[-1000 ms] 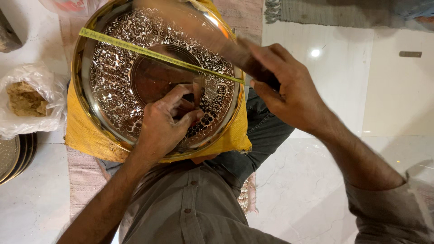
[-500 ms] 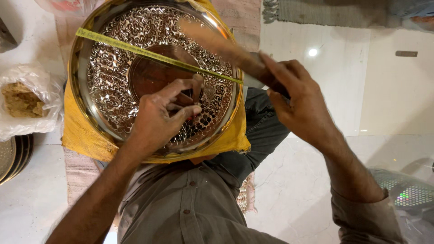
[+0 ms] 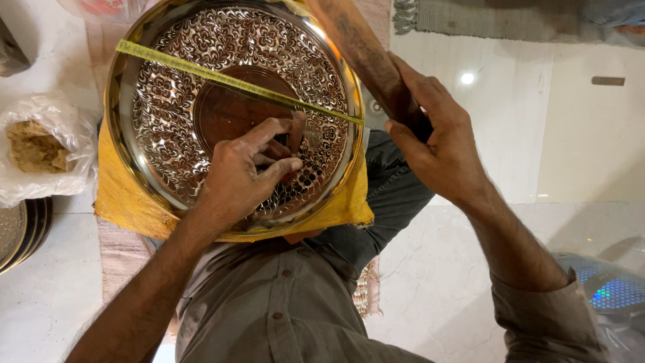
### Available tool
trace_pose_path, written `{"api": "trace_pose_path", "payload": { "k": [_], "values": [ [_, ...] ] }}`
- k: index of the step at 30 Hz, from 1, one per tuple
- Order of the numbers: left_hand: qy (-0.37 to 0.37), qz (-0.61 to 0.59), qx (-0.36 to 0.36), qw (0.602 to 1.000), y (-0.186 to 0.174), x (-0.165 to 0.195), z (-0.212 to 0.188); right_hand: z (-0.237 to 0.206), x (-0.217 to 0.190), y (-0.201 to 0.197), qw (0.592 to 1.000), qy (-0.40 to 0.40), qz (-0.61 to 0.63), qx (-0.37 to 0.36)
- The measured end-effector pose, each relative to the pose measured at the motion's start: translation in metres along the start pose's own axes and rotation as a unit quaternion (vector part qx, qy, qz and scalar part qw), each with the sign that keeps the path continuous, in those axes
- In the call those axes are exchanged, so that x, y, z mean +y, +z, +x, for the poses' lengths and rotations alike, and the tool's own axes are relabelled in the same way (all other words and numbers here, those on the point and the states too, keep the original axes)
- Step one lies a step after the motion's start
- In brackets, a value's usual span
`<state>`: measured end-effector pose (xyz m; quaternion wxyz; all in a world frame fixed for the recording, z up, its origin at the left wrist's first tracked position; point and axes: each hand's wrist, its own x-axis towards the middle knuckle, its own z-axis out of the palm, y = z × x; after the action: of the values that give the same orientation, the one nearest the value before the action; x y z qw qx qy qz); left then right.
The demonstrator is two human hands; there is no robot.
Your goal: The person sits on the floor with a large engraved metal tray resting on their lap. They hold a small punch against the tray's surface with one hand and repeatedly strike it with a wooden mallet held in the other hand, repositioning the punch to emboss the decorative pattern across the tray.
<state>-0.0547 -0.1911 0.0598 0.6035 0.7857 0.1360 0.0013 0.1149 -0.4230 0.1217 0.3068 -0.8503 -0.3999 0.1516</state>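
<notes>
Most of the brass tray [image 3: 168, 128] is patterned; my left hand [image 3: 245, 175] pinches a small punch [image 3: 295, 131], my right hand [image 3: 440, 144] grips the wooden mallet [image 3: 366, 57].

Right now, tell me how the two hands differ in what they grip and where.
The left hand pinches a small tool on the round engraved metal plate; the right hand wraps a dark wooden mallet beside the plate's rim. The left fingers curl tightly; the right grip is broader. Both are bare.
</notes>
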Motion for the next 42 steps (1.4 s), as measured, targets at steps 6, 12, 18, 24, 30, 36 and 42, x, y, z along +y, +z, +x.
{"api": "trace_pose_path", "payload": {
  "k": [6,12,18,24,30,36,42],
  "values": [
    [0.013,0.049,-0.022,0.998,-0.001,-0.002,0.004,-0.006,0.009,0.001,0.997,-0.073,-0.008,0.0],
    [-0.034,0.028,-0.077,0.996,-0.005,-0.004,0.013,-0.023,0.02,0.006,0.998,-0.038,-0.033,0.031],
    [-0.083,0.031,-0.121,0.989,-0.009,0.003,0.019,-0.031,0.021,0.003,0.999,0.0,-0.043,0.004],
    [-0.09,0.013,-0.142,0.986,-0.009,0.007,0.022,-0.037,0.013,0.012,1.0,0.025,-0.006,0.008],
    [-0.032,0.014,-0.091,0.995,-0.013,0.007,0.02,-0.038,0.01,0.012,0.998,0.047,-0.035,0.018],
    [0.007,0.002,-0.087,0.996,-0.013,0.005,0.021,-0.033,0.007,0.009,0.999,0.013,0.008,0.051],
    [-0.025,0.034,-0.086,0.995,-0.011,0.005,0.022,-0.025,0.006,0.017,0.985,0.019,0.156,0.077]
  ]
}}
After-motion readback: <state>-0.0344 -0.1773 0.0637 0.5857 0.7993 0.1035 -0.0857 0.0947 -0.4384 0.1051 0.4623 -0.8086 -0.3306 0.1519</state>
